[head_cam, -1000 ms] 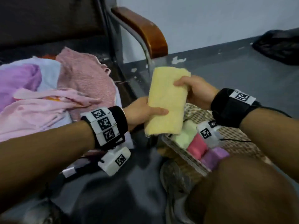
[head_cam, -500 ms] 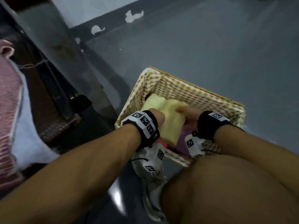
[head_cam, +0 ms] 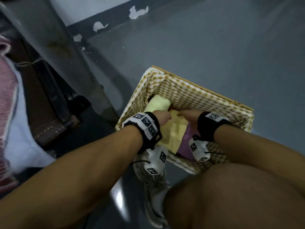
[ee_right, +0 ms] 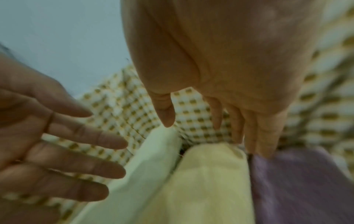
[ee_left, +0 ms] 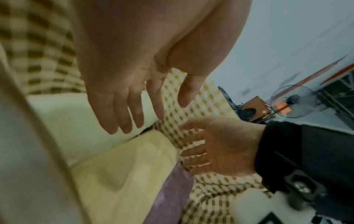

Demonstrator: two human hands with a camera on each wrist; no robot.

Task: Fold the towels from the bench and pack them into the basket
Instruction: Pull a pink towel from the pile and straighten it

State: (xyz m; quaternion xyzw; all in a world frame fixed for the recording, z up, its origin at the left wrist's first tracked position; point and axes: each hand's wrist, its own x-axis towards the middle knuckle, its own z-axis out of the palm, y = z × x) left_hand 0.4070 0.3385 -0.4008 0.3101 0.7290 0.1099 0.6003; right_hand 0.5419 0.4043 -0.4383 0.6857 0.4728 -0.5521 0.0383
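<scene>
A wicker basket with brown gingham lining stands on the floor. In it lie side by side a pale green folded towel, a yellow folded towel and a purple one. My left hand and right hand hover over the yellow towel's far end with fingers straight, holding nothing. In the left wrist view my left hand is spread above the yellow towel. In the right wrist view my right hand reaches the seam between the yellow towel and the purple towel.
Unfolded pink and white towels hang over the bench edge at far left, with the bench's dark frame beside them. My shoe and knee are just in front of the basket. Grey floor surrounds it.
Both hands carried the folded yellow towel from beside the bench down into the basket and let go of it. My view has swung down onto the basket.
</scene>
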